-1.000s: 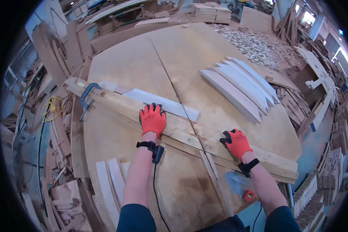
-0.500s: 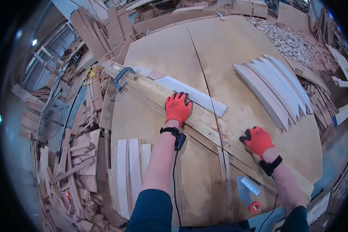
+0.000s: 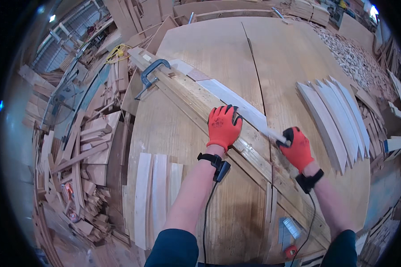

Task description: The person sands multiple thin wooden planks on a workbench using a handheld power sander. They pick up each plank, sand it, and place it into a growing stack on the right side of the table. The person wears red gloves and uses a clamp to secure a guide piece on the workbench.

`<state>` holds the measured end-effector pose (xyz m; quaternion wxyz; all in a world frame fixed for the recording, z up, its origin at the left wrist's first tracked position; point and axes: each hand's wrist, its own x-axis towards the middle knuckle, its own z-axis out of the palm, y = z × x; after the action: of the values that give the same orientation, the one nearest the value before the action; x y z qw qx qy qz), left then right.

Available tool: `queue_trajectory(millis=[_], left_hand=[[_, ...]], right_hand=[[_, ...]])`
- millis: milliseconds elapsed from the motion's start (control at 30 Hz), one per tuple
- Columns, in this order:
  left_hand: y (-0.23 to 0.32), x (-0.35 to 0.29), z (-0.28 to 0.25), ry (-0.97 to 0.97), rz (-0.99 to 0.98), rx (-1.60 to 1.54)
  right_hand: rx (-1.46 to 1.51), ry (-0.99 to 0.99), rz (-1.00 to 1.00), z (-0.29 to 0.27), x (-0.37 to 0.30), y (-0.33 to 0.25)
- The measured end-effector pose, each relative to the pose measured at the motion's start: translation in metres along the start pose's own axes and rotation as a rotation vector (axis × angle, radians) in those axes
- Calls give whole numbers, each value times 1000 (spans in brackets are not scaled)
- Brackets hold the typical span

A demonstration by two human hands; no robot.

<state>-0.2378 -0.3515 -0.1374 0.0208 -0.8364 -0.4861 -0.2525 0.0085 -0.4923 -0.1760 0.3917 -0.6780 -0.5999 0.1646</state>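
My left hand (image 3: pixel 225 127), in a red glove with black fingertips, lies flat across a long timber plank (image 3: pixel 187 94), fingers slightly apart. Its fingertips reach a pale wooden strip (image 3: pixel 236 103) lying along the plank's far side. To the right, my right hand (image 3: pixel 295 149), gloved alike, is closed at the strip's near end. From its fingers a short pale piece (image 3: pixel 275 135) points toward the strip; motion blur hides its exact kind. A blue C-clamp (image 3: pixel 152 73) grips the plank's far left end.
Curved pale wood pieces lie in a fanned group (image 3: pixel 336 120) on the right of the worktable (image 3: pixel 200 44) and in another group (image 3: pixel 158 191) at front left. A red tape measure (image 3: pixel 291 252) and a strip of metal fasteners (image 3: pixel 292 228) lie near the front edge. Scrap wood (image 3: pixel 82 164) is heaped at left.
My right hand has gone from resting low over the plank to the strip's near end, now closed on a pale piece. My left hand stays on the plank. The whole view has shifted.
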Motion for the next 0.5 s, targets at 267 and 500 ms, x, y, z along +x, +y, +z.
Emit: queue_trajectory(millis=[267,500], left_hand=[[-7,-72,-72,102,45,-146],[-58,-226,-190,-249,-510,503]], right_hand=[[-440,453,-15,-106,75,30],[-432,-209,-57,39,57,-51]])
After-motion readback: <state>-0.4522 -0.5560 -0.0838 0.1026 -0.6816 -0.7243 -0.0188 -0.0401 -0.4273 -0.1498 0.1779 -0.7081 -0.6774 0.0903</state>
